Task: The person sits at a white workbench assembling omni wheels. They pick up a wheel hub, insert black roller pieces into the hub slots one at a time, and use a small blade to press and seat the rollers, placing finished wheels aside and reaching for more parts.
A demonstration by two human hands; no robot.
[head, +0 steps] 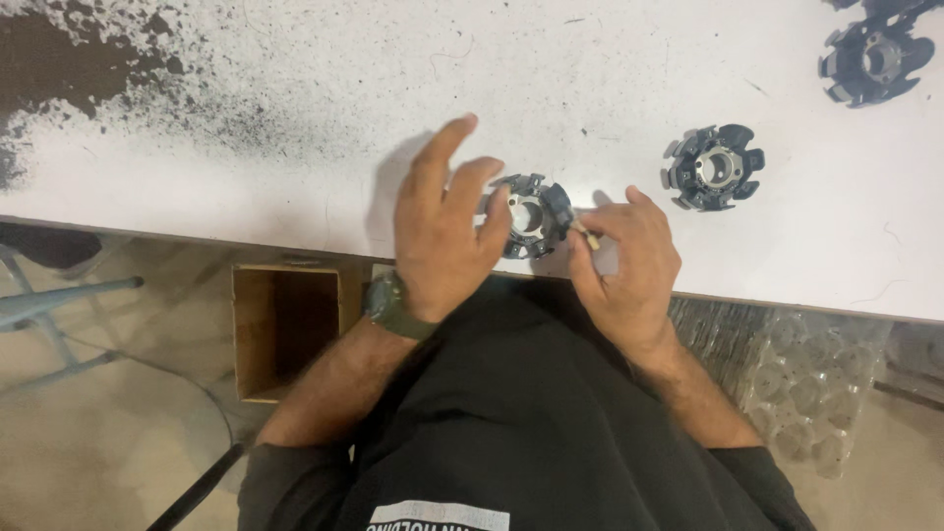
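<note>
**Stator ring steadied at the bench edge while a small stick is applied**

A dark, round stator ring (pixel 529 215) with radial lobes and a pale metal centre is held at the near edge of the white bench (pixel 295 187). It is steadied by the left hand (pixel 444 231), whose lower fingers (pixel 495 221) are closed against its left rim while the index is lifted clear; the ring seems to be tipped up so that its face can be reached. A small pale stick (pixel 586 234) is pinched between thumb and fingertips of the right hand (pixel 629 261), just right of the ring.

A second like ring (pixel 715 167) lies flat further right of the held ring, well apart, and a third (pixel 875 61) lies beyond that.

Below and left of the held ring, an open cardboard box (pixel 285 329) stands on the floor; its inside is shadowed and nothing can be made out in it. Below and right, a clear plastic bag (pixel 806 379) is seen, its contents unclear.
</note>
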